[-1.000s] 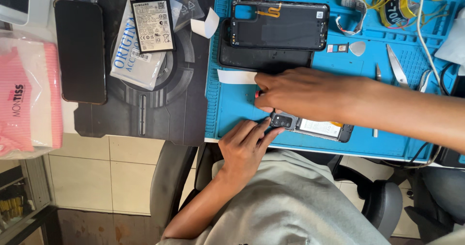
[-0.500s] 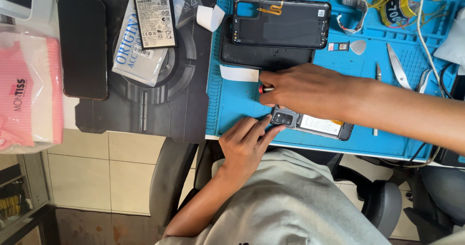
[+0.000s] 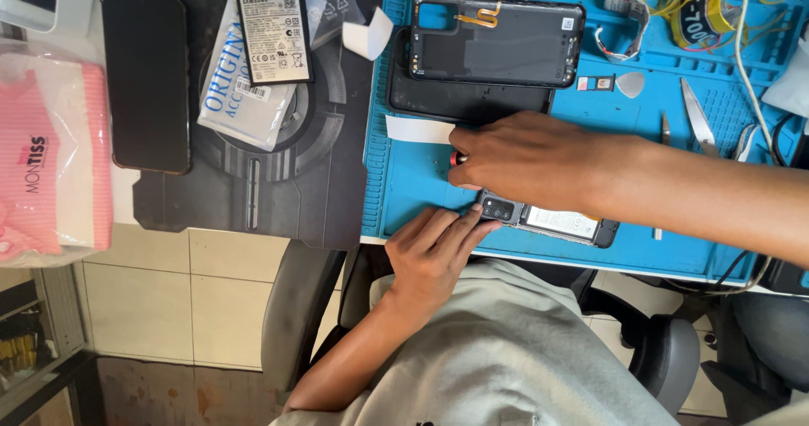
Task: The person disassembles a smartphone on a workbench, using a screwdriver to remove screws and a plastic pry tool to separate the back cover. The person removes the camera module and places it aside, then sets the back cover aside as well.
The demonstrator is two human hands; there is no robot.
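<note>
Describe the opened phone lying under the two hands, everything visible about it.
The opened phone lies flat at the near edge of the blue work mat, its long side along that edge, back cover off. Its dark frame shows a camera cluster with several lenses at the left end and a pale, label-covered battery filling the middle. The right hand rests over its upper left part, gripping a small red-tipped tool; the left hand touches the camera end with its fingertips. The rest of the phone is hidden.
</note>
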